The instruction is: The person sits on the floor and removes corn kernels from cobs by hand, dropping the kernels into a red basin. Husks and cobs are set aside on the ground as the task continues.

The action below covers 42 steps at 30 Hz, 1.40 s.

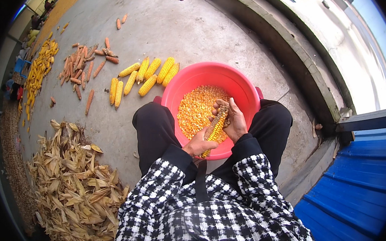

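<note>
A red plastic basin (213,68) stands between my knees, with loose yellow corn kernels (193,110) heaped inside. Over it I hold a partly shelled ear of corn (216,127), tilted, with rows of yellow kernels on one side and dull, darker patches on the other and at its upper end. My left hand (200,143) is closed around the ear's lower end. Near the upper end, my right hand (236,121) cups the ear from the right, its palm partly visible and some fingers behind the ear. Several full yellow ears (149,85) lie on the floor left of the basin.
Bare cobs (78,62) lie scattered farther left. A heap of dry husks (77,193) is at the lower left. More yellow ears (38,72) form a long pile at the far left, near other people. A concrete ledge (304,61) and blue corrugated metal (348,198) stand at the right.
</note>
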Motion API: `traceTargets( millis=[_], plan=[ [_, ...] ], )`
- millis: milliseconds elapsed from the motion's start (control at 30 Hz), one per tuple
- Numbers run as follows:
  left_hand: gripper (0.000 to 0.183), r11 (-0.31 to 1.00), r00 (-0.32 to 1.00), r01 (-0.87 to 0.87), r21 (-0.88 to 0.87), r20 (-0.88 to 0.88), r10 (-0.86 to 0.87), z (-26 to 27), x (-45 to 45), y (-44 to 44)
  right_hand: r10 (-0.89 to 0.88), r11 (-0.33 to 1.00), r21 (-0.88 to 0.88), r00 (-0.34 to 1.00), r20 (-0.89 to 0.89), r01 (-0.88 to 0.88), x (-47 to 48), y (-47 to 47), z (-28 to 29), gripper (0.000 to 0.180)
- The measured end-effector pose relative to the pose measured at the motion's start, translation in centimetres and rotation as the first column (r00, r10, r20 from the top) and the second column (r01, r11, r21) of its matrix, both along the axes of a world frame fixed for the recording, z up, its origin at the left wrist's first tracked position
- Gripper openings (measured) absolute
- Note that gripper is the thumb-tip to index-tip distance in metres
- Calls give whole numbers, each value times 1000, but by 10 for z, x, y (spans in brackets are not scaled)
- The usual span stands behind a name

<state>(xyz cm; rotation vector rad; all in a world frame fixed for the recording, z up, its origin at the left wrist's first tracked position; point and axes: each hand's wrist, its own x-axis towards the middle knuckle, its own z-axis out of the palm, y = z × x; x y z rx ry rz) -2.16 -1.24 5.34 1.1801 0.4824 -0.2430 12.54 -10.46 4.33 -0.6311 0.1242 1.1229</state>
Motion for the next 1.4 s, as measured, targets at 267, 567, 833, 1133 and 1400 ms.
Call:
traceTargets(
  millis=[267,567,833,1133,1400],
  plan=[
    [43,965,997,-39,-259,-72,21,4,-4,-2,35,998,-62,979,202,-23,-8,5,7,27],
    [53,652,962,198,732,-272,13,4,-3,-13,85,902,-430,956,280,46,-16,14,-27,25],
    [55,584,969,144,799,-234,82,10,-2,-10,175,883,-466,961,215,-56,-3,4,-19,80],
    [56,788,987,-153,596,126,96,-2,-2,-17,-53,983,-176,997,48,60,-6,10,-10,46],
    [31,961,994,-85,-264,-92,62,-4,-2,-7,-127,965,-200,972,199,167,-21,15,-5,31]
  ],
)
